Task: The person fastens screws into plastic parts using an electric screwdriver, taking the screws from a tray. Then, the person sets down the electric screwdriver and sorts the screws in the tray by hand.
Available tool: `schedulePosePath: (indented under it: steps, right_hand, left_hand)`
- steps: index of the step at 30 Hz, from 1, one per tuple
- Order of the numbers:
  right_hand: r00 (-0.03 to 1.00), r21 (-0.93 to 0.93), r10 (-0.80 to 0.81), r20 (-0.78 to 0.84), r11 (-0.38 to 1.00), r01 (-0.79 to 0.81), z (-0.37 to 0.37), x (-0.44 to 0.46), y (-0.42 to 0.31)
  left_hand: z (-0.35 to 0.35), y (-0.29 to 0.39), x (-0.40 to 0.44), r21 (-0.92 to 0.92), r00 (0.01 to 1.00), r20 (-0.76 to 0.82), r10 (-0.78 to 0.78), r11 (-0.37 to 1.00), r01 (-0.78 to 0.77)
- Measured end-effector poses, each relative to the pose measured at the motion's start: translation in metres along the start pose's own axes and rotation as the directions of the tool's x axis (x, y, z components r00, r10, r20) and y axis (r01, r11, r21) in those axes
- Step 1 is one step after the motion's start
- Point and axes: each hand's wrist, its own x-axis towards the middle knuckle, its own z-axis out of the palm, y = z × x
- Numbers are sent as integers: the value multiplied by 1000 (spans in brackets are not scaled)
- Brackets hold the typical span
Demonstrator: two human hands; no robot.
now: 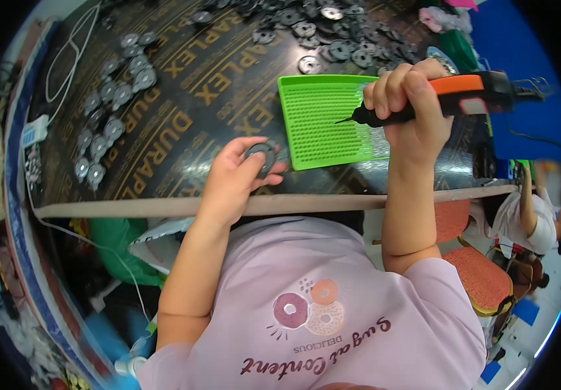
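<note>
Round dark-grey disc, seemingly plastic, sat in the person's left hand, which was partly closed: the thumb lay over the disc's upper face and the fingers curled around its far side and underneath. The right hand was wrapped firmly around a black-and-orange handheld power screwdriver, its thin metal bit pointing leftward from that hand. The disc lay to the left of the bit's tip and nearer the person's body, well apart from it, with its broad face turned mostly upward. The tool's long axis ran sideways, so it looked more nearly level with that face than square to it. The left hand was the nearer one to the disc, already bearing it. A rectangular bright-green plastic tray with a studded floor lay to the right of the left hand, under the bit.
</note>
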Motion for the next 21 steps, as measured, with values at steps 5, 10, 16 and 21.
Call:
schedulePosePath:
  steps: [5,10,16,21]
  right_hand:
    - [997,137,45,62,989,-53,50,-16,29]
    - [993,126,101,57,986,-108,65,-22,44]
    - [979,-68,152,135,987,-144,65,-23,41]
    - [972,-158,189,143,973,-166,66,-22,41]
  left_hand:
    - [0,1,1,-18,1000,13,-13,1000,14]
    - [0,2,1,-31,1000,16,-13,999,13]
    - [-1,2,2,-43,999,30,-13,999,15]
    - [-1,2,2,-39,999,38,-12,999,14]
